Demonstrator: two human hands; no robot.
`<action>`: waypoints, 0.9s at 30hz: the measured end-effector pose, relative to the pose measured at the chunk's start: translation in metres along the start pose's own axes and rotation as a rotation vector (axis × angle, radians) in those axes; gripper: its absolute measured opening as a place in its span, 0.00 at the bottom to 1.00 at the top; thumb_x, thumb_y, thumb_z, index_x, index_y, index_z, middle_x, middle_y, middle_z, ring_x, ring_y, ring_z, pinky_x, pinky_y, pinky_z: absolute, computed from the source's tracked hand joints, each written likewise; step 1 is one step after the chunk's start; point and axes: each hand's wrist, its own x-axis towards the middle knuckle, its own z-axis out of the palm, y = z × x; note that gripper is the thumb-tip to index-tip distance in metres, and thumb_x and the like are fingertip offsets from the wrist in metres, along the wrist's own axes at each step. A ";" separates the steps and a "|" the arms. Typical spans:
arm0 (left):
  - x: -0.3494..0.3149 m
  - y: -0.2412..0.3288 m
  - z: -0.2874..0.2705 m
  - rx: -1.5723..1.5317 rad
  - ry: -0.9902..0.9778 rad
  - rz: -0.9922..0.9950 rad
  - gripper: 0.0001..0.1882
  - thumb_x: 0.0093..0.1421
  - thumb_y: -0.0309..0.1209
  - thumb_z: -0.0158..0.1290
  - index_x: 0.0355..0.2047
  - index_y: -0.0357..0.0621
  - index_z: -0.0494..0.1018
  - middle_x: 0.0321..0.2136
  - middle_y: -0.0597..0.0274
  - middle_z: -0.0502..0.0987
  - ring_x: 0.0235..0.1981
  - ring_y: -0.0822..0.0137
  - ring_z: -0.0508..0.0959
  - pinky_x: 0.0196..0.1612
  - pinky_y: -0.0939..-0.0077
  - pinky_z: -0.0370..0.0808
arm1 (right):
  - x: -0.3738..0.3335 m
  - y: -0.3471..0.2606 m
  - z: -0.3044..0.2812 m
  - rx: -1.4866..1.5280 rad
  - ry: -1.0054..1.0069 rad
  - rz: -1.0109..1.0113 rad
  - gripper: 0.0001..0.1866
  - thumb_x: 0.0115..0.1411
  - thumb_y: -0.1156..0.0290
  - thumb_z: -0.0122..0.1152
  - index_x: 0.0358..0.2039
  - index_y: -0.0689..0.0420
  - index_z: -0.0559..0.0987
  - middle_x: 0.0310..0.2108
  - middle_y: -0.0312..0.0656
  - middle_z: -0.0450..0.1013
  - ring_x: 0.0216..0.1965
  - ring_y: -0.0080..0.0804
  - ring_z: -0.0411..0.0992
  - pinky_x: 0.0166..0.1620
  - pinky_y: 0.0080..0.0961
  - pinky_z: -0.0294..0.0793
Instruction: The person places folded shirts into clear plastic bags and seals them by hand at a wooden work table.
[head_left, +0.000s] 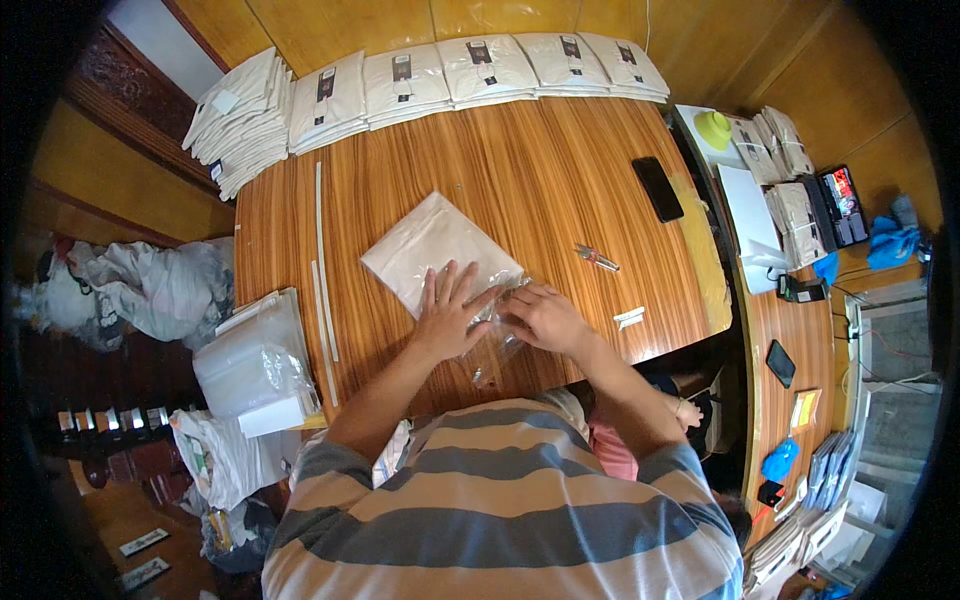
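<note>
A folded cream cloth item in a clear plastic bag [425, 240] lies turned at an angle on the wooden table. My left hand [450, 318] rests flat on its near part, fingers spread. At the near right edge, my right hand [545, 318] has its fingers curled on the loose, crinkled plastic of the bag's end. Some of that plastic bunches between the two hands and hangs toward me. The right fingertips are partly hidden. A pair of small thread snips [597, 258] lies to the right of my right hand.
Stacks of bagged cream items [487, 72] line the far table edge. A black phone [657, 189] lies at right, near a small white piece [629, 318]. Pale strips [324, 300] run along the left. Clear bags [255, 360] sit at the left edge. Another person's hand [688, 414] shows at lower right.
</note>
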 end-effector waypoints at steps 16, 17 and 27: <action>0.058 0.027 0.016 -0.037 -0.117 0.357 0.31 0.66 0.44 0.54 0.68 0.50 0.71 0.74 0.56 0.62 0.76 0.52 0.57 0.77 0.48 0.51 | -0.033 0.081 0.011 -0.274 -0.039 -0.273 0.08 0.60 0.68 0.61 0.37 0.57 0.81 0.42 0.41 0.75 0.47 0.40 0.76 0.50 0.35 0.80; 0.058 0.027 0.017 -0.025 -0.120 0.358 0.31 0.66 0.45 0.53 0.68 0.52 0.71 0.75 0.56 0.62 0.76 0.53 0.57 0.77 0.48 0.51 | -0.039 0.081 0.010 -0.296 -0.040 -0.307 0.09 0.60 0.68 0.60 0.38 0.58 0.81 0.42 0.43 0.74 0.48 0.41 0.76 0.49 0.34 0.80; 0.061 0.027 0.012 -0.049 -0.123 0.437 0.34 0.68 0.44 0.51 0.73 0.56 0.64 0.77 0.61 0.57 0.77 0.53 0.55 0.78 0.49 0.50 | -0.077 0.035 -0.007 -0.351 -0.109 -0.334 0.12 0.60 0.67 0.58 0.39 0.60 0.81 0.41 0.44 0.73 0.47 0.42 0.74 0.50 0.37 0.76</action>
